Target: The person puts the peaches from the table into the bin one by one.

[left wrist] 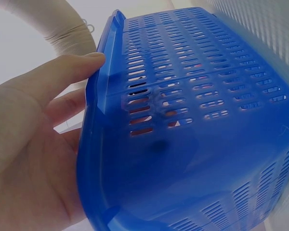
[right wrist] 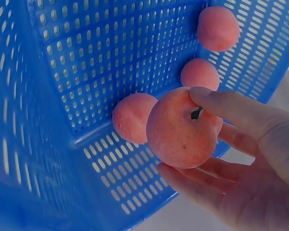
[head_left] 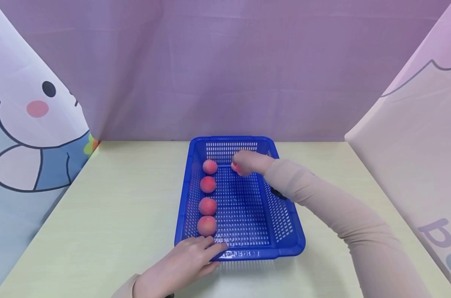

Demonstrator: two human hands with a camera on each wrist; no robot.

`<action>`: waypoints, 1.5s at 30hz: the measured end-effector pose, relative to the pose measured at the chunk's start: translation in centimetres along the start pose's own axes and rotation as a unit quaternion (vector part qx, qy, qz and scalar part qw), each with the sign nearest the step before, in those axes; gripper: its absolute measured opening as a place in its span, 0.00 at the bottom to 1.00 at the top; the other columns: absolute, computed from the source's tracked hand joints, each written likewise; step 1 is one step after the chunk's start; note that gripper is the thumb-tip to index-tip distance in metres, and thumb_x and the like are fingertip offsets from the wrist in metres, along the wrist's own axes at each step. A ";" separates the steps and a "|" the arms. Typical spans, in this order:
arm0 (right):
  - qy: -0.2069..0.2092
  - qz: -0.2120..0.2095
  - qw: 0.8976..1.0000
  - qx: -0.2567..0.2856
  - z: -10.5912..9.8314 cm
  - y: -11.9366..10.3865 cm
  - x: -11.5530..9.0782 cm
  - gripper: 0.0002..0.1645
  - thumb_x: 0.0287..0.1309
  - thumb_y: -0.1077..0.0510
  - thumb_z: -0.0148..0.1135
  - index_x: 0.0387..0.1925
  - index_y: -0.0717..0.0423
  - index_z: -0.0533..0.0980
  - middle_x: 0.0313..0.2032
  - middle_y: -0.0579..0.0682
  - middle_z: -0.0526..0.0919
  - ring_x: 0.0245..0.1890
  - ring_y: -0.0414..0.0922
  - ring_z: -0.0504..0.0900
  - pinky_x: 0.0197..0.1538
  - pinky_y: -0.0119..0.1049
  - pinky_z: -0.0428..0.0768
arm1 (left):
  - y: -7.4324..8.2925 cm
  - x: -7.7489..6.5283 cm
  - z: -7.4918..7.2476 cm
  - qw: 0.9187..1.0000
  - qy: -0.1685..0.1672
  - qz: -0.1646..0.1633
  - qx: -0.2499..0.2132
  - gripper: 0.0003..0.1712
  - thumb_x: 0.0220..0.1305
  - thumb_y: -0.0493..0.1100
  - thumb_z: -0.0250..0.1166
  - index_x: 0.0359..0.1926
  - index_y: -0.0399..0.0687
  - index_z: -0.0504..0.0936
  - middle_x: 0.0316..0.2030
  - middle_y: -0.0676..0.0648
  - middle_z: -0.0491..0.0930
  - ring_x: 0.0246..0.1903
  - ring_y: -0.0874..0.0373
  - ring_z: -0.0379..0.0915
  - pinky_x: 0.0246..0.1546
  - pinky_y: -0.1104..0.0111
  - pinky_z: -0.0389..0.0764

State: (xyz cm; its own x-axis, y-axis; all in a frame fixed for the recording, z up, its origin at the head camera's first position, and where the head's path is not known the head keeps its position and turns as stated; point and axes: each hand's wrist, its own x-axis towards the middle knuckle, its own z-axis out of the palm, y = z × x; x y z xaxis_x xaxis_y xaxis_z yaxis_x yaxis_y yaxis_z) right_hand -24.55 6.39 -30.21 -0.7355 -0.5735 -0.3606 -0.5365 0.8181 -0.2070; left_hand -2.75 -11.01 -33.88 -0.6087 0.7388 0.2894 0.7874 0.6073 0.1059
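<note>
A blue plastic basket with slotted walls stands on the table. Along its left side, several pinkish-red peaches lie in a row. My right hand reaches into the far part of the basket, right of that row. It holds a peach between thumb and fingers, a dark stem spot facing the wrist camera. Behind this fruit in the right wrist view, another peach is partly covered. My left hand grips the basket's near rim at the left corner, its thumb against the outer side.
The pale table extends on both sides of the basket. A purple cloth hangs behind it, and printed cloth panels flank the left and right.
</note>
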 end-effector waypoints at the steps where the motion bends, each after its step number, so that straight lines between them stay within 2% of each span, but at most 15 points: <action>1: -0.001 -0.004 1.000 -0.005 0.1 -0.1 0.1 0.05 0.50 0.69 0.55 0.31 0.60 0.73 0.23 0.47 0.70 0.25 0.42 0.68 0.30 0.30 0.67 | 0.0 0.0 0.0 1.000 0.002 0.001 0.001 0.15 0.51 0.47 0.64 0.42 0.52 0.76 0.28 0.55 0.74 0.25 0.65 0.70 0.27 0.74 0.73; 4: 0.000 -0.006 1.000 -0.020 0.3 -0.2 0.2 0.08 0.49 0.69 0.57 0.35 0.60 0.74 0.25 0.47 0.72 0.27 0.42 0.69 0.33 0.31 0.70 | 0.0 0.0 0.0 1.000 0.002 0.001 0.000 0.15 0.51 0.47 0.64 0.42 0.52 0.76 0.28 0.55 0.74 0.25 0.65 0.69 0.27 0.74 0.73; 11: -0.003 0.005 1.000 -0.020 1.1 -0.4 0.5 0.17 0.48 0.69 0.57 0.42 0.58 0.72 0.39 0.51 0.77 0.37 0.45 0.74 0.45 0.37 0.73 | 0.0 0.0 0.0 1.000 -0.005 -0.004 -0.005 0.15 0.52 0.47 0.64 0.42 0.52 0.76 0.28 0.55 0.74 0.25 0.65 0.70 0.28 0.74 0.74; 16: -0.016 0.008 0.998 -0.057 1.6 -0.5 0.9 0.17 0.48 0.69 0.57 0.42 0.57 0.72 0.39 0.51 0.77 0.37 0.45 0.74 0.45 0.37 0.73 | 0.0 0.0 0.0 1.000 0.006 0.001 -0.001 0.15 0.51 0.47 0.64 0.42 0.52 0.76 0.27 0.55 0.74 0.24 0.66 0.69 0.27 0.75 0.73; 23: -0.021 -0.008 0.994 -0.110 2.3 -0.5 1.4 0.12 0.48 0.67 0.57 0.38 0.58 0.74 0.33 0.51 0.77 0.32 0.44 0.72 0.40 0.34 0.73 | -0.1 0.0 0.2 1.000 0.023 0.007 0.011 0.15 0.49 0.47 0.65 0.40 0.52 0.76 0.26 0.55 0.73 0.23 0.66 0.69 0.26 0.75 0.72; 28: -0.018 -0.014 0.990 -0.138 2.9 -0.4 1.8 0.13 0.48 0.66 0.57 0.39 0.60 0.73 0.37 0.53 0.75 0.35 0.44 0.70 0.46 0.36 0.70 | -0.1 0.0 0.3 0.999 0.030 0.012 0.013 0.15 0.48 0.47 0.66 0.40 0.52 0.76 0.25 0.56 0.73 0.23 0.66 0.68 0.25 0.75 0.72; 35: -0.023 -0.035 0.979 -0.200 3.6 -0.4 2.2 0.16 0.47 0.67 0.55 0.42 0.61 0.72 0.42 0.55 0.75 0.41 0.46 0.73 0.51 0.37 0.68 | -0.1 0.0 0.4 0.999 0.037 0.016 0.019 0.16 0.47 0.47 0.67 0.39 0.53 0.76 0.25 0.56 0.72 0.23 0.65 0.69 0.26 0.75 0.72; 38: -0.029 -0.020 0.985 -0.166 3.7 -0.4 2.1 0.19 0.49 0.68 0.54 0.47 0.60 0.71 0.48 0.55 0.74 0.48 0.46 0.71 0.56 0.38 0.65 | -0.1 0.0 0.4 0.999 0.038 0.017 0.023 0.16 0.48 0.47 0.66 0.40 0.53 0.76 0.25 0.56 0.72 0.23 0.65 0.69 0.26 0.74 0.73; 40: -0.031 -0.003 0.992 -0.123 3.8 -0.5 2.0 0.22 0.51 0.68 0.53 0.51 0.61 0.68 0.53 0.55 0.70 0.54 0.47 0.68 0.60 0.38 0.61 | -0.1 0.0 0.5 0.999 0.038 0.017 0.025 0.16 0.48 0.47 0.66 0.40 0.53 0.76 0.25 0.56 0.72 0.23 0.65 0.69 0.26 0.74 0.73; 42: -0.029 0.003 0.994 -0.102 3.9 -0.5 1.9 0.25 0.52 0.68 0.52 0.54 0.62 0.65 0.56 0.56 0.67 0.58 0.48 0.64 0.62 0.38 0.58 | -0.1 0.0 0.5 0.999 0.037 0.017 0.026 0.15 0.49 0.47 0.65 0.40 0.53 0.77 0.25 0.56 0.72 0.23 0.65 0.69 0.26 0.74 0.73; 45: -0.030 0.014 0.996 -0.080 4.1 -0.5 1.9 0.27 0.54 0.67 0.50 0.57 0.63 0.61 0.58 0.57 0.64 0.58 0.47 0.63 0.62 0.37 0.57 | -0.2 0.0 0.4 0.999 0.031 0.015 0.021 0.15 0.50 0.48 0.64 0.41 0.52 0.76 0.26 0.56 0.72 0.23 0.65 0.69 0.27 0.74 0.73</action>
State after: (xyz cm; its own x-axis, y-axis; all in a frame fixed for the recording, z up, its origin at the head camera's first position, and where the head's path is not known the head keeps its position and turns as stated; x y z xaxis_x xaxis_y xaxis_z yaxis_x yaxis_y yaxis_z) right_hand -24.04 5.07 -34.54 -0.7277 -0.5428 -0.4194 -0.5783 0.8143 -0.0505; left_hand -2.90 -10.99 -34.29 -0.5768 0.7378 0.3505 0.7994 0.5982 0.0564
